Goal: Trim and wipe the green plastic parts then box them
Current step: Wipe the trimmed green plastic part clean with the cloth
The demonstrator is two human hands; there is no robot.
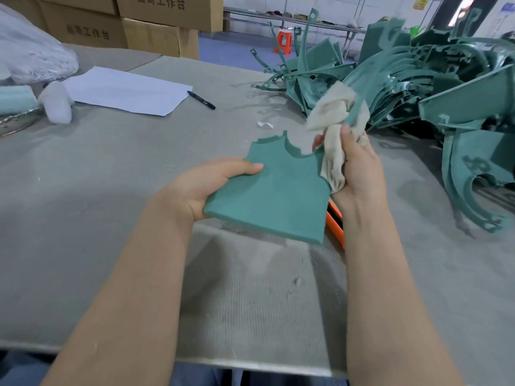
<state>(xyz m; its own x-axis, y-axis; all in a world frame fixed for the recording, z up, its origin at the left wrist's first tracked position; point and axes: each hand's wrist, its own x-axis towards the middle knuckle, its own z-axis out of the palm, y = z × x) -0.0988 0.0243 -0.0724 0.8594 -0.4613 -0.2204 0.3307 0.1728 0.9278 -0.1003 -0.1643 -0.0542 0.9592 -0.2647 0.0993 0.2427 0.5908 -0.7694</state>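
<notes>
Above the table (111, 168), left hand (206, 188) grips the green part (274, 196) by its edge while right hand (354, 168) clutches a rag (333, 112). Looks like wiping; boxing probably comes next.

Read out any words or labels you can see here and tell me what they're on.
"工作台" on the upper cardboard box; characters before it unclear.
"工作台" on the lower cardboard box; characters before it blurred.
Yellow sign at the back: too small to read.
</notes>
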